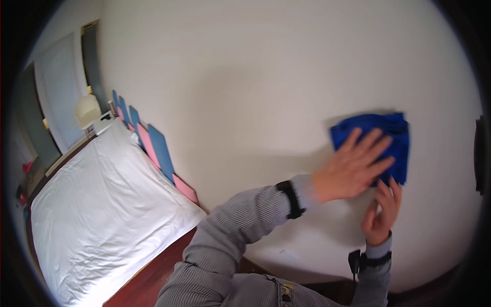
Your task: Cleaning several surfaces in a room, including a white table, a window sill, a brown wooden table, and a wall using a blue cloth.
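Note:
A folded blue cloth (pixel 399 153) lies flat against the pale wall (pixel 268 96) at the right. My left hand (pixel 353 165) presses on it with the fingers spread, covering its lower left part. Just below, my right hand (pixel 383 211) is raised, its fingertips at the cloth's bottom edge; whether they grip the edge cannot be told. Both forearms wear grey striped sleeves with black straps at the wrists.
At the left stands a bed with a white sheet (pixel 103 203), and pink and blue panels (pixel 161 153) line the wall beside it. A white chair (pixel 87 111) is beyond. Reddish-brown floor (pixel 153 272) shows below. A dark object (pixel 479 153) is at the right rim.

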Demonstrator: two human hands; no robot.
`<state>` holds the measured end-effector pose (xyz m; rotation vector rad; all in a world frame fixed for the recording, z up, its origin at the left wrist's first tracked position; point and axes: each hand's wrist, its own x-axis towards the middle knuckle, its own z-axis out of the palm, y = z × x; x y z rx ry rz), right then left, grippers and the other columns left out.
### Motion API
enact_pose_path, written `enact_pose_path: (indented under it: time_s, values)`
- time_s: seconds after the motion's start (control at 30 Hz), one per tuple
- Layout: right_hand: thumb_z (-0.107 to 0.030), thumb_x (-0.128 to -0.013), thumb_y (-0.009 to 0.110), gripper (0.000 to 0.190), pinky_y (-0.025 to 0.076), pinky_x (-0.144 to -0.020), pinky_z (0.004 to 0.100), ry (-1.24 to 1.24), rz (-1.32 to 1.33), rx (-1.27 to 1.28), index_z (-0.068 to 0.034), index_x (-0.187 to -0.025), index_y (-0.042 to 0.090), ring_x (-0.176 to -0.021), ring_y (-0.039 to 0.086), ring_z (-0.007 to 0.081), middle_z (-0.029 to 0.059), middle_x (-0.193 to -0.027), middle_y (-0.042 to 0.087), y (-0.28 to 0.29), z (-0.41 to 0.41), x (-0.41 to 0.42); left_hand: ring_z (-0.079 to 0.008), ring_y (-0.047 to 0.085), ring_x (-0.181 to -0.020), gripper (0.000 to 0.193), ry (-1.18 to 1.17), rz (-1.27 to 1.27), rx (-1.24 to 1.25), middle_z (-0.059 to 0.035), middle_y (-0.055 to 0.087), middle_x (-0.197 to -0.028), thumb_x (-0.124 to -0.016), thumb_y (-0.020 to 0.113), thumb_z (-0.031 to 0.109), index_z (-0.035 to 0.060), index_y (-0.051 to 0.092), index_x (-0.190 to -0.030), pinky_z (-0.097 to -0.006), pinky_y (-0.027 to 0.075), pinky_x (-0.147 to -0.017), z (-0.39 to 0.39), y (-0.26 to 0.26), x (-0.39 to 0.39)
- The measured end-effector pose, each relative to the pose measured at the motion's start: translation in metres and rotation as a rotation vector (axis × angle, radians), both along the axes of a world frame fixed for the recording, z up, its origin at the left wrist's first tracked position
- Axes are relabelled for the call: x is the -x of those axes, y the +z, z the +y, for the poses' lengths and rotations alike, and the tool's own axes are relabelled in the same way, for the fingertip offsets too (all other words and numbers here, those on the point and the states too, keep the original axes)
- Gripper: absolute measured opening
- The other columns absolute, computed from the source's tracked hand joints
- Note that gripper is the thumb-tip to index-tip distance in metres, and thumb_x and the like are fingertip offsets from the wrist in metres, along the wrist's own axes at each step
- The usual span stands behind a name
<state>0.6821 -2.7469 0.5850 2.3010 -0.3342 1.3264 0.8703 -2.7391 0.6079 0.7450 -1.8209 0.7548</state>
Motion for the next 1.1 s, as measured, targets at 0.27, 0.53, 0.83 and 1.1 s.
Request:
enact_pose_path:
  time_s: [0.27,0.53,0.83,1.1]
  values:
    - [0.002,-0.072,0.045,0.034,0.035,-0.094,0.0488,-0.037,-0.075,-0.056,0.000,-0.104,0.052,-0.110,0.046,0.0377,0.0141,-0.111,0.058,-0.018,0.006,0.017,-0.0332,0.026,-0.132,0.051,-0.133,-0.320,0.249,-0.0125,0.041,-0.135,-0.071,0.068,0.041,0.0156,0.060,-0.114,-0.0593,0.017,-0.106,-0.027,0.075,0.034]
    - [-0.004,-0.069,0.047,0.030,0.033,-0.097,0.0478,-0.184,0.018,-0.010,-0.001,-0.098,0.055,-0.112,0.044,0.0409,0.0138,-0.112,0.057,-0.008,0.006,-0.039,-0.0392,0.025,-0.130,0.054,0.033,-0.148,0.390,-0.0140,0.041,-0.135,-0.072,0.063,0.052,0.0231,0.059,-0.118,-0.0649,0.013,-0.103,-0.034,0.124,-0.049]
    - [-0.009,-0.078,0.045,0.041,0.018,-0.106,0.0523,-0.460,-0.050,0.218,-0.002,-0.117,0.049,-0.131,0.027,0.0420,0.0212,-0.135,0.040,0.021,0.001,-0.183,-0.0428,0.020,-0.132,0.062,0.320,0.143,0.448,-0.0213,0.034,-0.139,-0.075,0.058,0.053,0.0197,0.051,-0.127,-0.0652,0.010,-0.102,-0.004,0.169,-0.321]
    - [-0.014,-0.086,0.037,0.047,0.014,-0.108,0.0536,-0.689,-0.054,0.338,0.002,-0.131,0.039,-0.134,0.021,0.0422,0.0234,-0.142,0.030,0.026,-0.011,-0.198,-0.0404,0.034,-0.125,0.057,0.518,0.366,0.485,-0.0233,0.042,-0.132,-0.080,0.057,0.048,0.0138,0.051,-0.125,-0.0512,0.022,-0.105,0.017,0.172,-0.553]
